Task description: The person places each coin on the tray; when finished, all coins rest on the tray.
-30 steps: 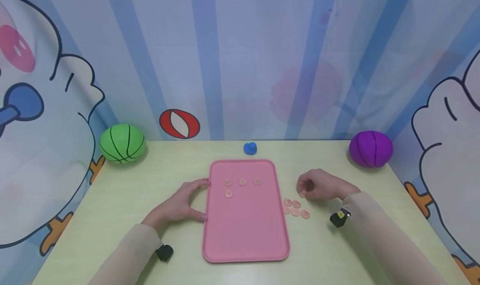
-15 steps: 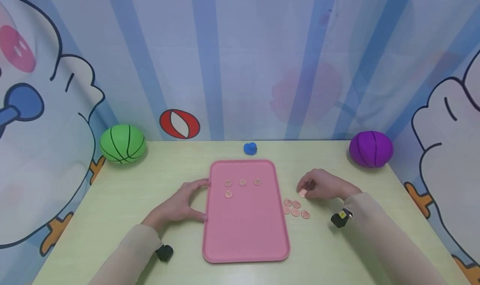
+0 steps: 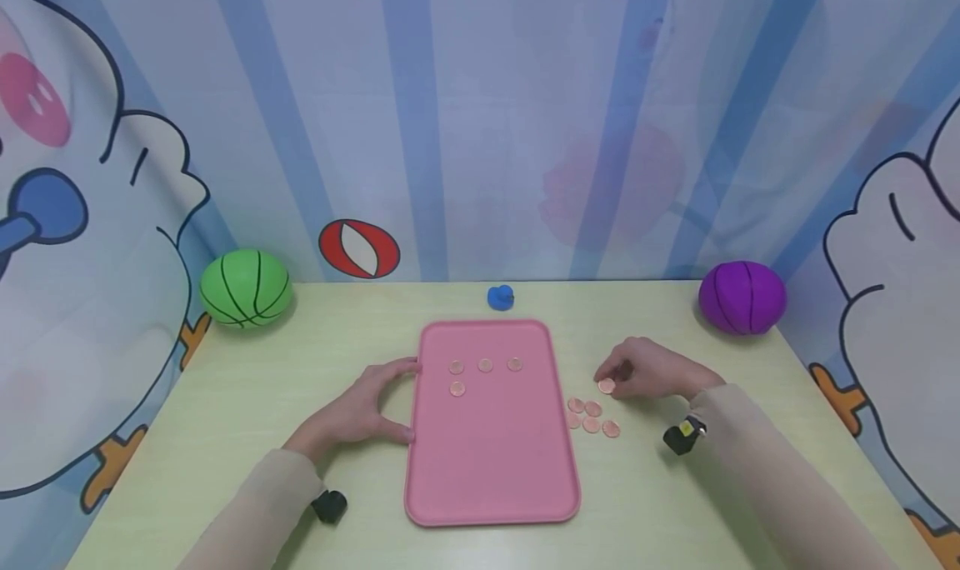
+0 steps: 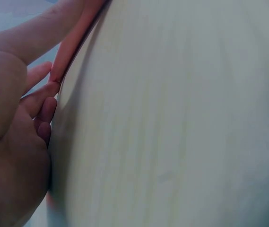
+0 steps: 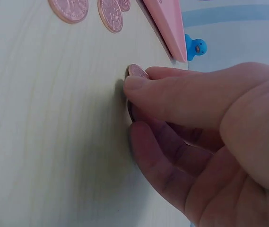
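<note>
My right hand (image 3: pixel 643 368) pinches a copper-coloured coin (image 3: pixel 606 386) between thumb and fingers, just right of the tray. In the right wrist view, that coin (image 5: pixel 137 71) stands tilted at the tabletop, partly covered by the thumb. Several loose coins (image 3: pixel 592 425) lie on the table between this hand and the pink tray (image 3: pixel 495 470). On the tray, a row of three coins (image 3: pixel 485 364) runs near the far end, with one more coin (image 3: pixel 457 388) below the leftmost. My left hand (image 3: pixel 356 409) touches the tray's left edge, thumb and forefinger spread apart.
A blue toy duck (image 3: pixel 500 297) sits behind the tray. At the back corners of the table rest a green ball (image 3: pixel 246 288) and a purple ball (image 3: pixel 742 297). A printed blue-striped curtain (image 3: pixel 487 137) closes off the far side.
The coin in my right fingers has turned from mostly hidden to showing its face. The right hand has shifted very slightly right. The left hand and the tray stay put.
</note>
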A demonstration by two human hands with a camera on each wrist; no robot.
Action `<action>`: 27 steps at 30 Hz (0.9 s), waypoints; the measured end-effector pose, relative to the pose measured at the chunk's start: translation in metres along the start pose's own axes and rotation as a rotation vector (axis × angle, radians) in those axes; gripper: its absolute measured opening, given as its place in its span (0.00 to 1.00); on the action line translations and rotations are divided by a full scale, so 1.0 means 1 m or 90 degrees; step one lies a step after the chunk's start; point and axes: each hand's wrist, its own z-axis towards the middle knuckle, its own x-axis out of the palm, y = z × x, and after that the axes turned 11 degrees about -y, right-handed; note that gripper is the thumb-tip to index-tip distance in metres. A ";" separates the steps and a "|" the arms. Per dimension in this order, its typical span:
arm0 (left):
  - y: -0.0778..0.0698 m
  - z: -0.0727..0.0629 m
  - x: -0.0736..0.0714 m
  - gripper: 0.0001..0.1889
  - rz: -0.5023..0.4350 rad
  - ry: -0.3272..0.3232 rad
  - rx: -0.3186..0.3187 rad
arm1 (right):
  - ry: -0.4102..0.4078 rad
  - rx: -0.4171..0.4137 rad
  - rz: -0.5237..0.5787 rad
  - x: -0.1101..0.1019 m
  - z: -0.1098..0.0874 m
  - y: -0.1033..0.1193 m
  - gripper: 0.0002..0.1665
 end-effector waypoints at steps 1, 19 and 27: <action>0.000 0.000 0.000 0.57 0.001 0.000 -0.004 | 0.000 -0.004 0.000 0.000 0.000 0.000 0.16; 0.001 0.000 0.001 0.56 -0.007 -0.003 0.003 | -0.049 -0.001 -0.011 0.006 0.001 0.004 0.14; 0.000 0.000 0.001 0.55 -0.006 -0.004 0.002 | -0.095 -0.025 0.003 0.009 0.007 0.011 0.13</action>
